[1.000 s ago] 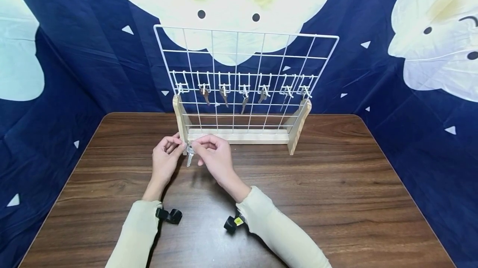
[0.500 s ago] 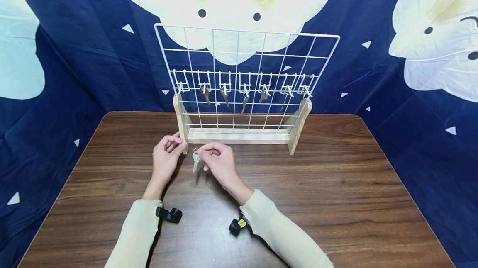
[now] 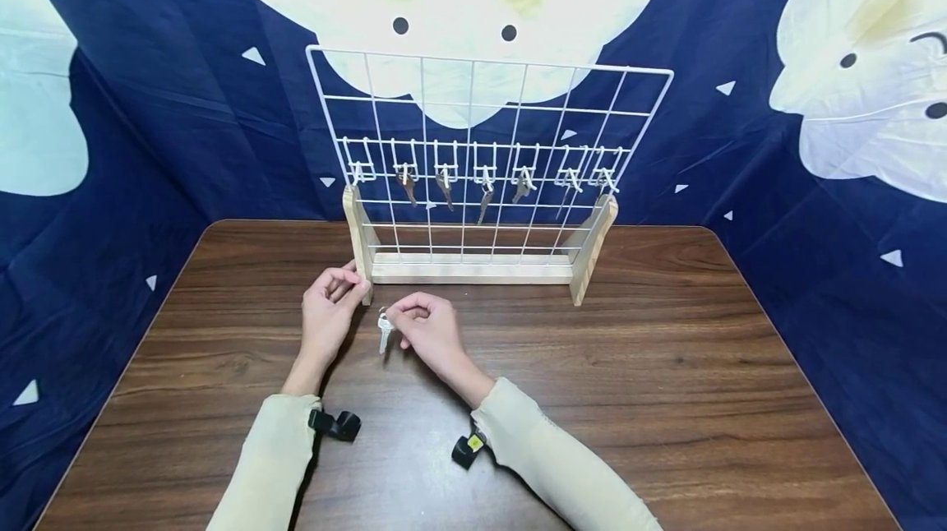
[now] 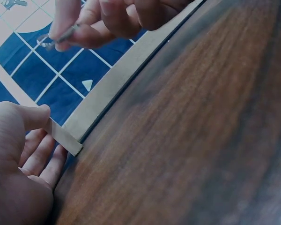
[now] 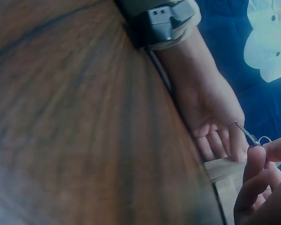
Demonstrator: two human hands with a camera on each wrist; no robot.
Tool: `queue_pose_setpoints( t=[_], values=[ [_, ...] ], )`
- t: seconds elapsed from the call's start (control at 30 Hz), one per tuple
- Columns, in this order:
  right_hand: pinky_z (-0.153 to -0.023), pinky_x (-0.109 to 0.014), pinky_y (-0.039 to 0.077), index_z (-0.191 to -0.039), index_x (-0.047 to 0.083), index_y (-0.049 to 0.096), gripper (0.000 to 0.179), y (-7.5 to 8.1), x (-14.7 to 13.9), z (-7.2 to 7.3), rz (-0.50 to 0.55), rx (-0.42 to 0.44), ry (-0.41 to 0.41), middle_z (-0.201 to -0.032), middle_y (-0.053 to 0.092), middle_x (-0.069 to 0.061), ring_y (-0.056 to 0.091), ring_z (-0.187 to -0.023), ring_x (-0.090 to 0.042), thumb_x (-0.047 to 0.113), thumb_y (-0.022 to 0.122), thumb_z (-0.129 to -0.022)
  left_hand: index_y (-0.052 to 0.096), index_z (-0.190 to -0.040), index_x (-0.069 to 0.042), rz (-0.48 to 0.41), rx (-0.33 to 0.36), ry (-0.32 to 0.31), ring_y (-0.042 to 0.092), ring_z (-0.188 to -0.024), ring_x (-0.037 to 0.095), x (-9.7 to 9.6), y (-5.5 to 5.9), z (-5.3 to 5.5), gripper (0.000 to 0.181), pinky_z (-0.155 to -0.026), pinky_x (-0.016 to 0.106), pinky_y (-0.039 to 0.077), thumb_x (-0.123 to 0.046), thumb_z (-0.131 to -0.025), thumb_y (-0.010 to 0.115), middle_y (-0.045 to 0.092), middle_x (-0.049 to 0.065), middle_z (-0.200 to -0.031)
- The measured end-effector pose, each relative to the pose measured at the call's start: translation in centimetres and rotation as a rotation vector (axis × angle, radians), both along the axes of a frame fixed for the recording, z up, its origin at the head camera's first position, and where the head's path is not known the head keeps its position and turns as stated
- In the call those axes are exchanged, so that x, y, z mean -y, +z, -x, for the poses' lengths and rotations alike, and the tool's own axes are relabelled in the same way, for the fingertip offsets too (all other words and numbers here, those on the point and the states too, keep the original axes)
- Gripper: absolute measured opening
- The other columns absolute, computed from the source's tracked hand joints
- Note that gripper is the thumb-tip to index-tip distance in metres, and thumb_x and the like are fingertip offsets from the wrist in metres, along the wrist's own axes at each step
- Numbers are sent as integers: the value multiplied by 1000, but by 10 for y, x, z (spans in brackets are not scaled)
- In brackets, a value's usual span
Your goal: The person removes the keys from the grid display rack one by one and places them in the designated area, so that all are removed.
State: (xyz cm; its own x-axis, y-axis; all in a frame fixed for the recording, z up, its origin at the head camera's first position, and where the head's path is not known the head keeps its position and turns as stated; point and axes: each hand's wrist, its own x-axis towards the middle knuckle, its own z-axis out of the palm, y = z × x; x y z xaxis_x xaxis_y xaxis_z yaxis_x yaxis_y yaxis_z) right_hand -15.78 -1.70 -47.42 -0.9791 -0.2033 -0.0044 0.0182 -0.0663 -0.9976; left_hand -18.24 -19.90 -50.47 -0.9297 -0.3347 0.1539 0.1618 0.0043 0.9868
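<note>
Between thumb and index finger my right hand (image 3: 432,327) pinches a silver key (image 3: 385,337) with a small ring at its top. The key hangs blade down, just above the table and in front of the rack. In the right wrist view the key (image 5: 246,132) and its ring stick out past the fingertips. My left hand (image 3: 329,313) grips the front foot of the rack's left wooden side piece (image 3: 359,235). The left wrist view shows the thumb on one side of that wood (image 4: 63,137) and the fingers on the other.
A white wire grid (image 3: 473,108) stands upright between two wooden side pieces, joined by a wooden bar (image 3: 473,272). Keys (image 3: 485,204) hang from several of the white hooks across it. Below lies a brown wooden table (image 3: 629,399); blue cloth (image 3: 185,128) with cloud prints surrounds it.
My right hand has drawn the key away from the rack's left foot, first rightward and then toward me. The left hand has stayed in place on the wood.
</note>
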Motion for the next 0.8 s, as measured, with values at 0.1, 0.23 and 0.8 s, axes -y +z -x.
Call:
queue_pose_setpoints(
  t=[0.1,0.23,0.8],
  values=[
    [-47,-14,46,-97,-7,77,2,-5,1,0,-17,-7,9,-72,74,-4,54,-48,-7,-5,77,-96,59,-109,21,1,1,-7,71,-115,-4,-1,1,0,19,-104,14,57,11,-101,73,70,20,-142],
    [-47,-13,45,-97,-7,78,4,-10,1,1,-46,-19,16,-71,73,-1,54,-47,-7,-3,78,-97,58,-110,22,0,1,-13,70,-116,-5,-1,2,-1,20,-104,14,56,11,-101,72,65,31,-148],
    [-45,-14,46,-92,5,82,5,-17,2,5,-257,-62,54,-68,75,3,59,-47,-4,4,86,-95,58,-109,21,-9,1,-18,70,-116,-4,0,1,0,19,-104,14,57,10,-102,72,64,30,-149]
  ],
)
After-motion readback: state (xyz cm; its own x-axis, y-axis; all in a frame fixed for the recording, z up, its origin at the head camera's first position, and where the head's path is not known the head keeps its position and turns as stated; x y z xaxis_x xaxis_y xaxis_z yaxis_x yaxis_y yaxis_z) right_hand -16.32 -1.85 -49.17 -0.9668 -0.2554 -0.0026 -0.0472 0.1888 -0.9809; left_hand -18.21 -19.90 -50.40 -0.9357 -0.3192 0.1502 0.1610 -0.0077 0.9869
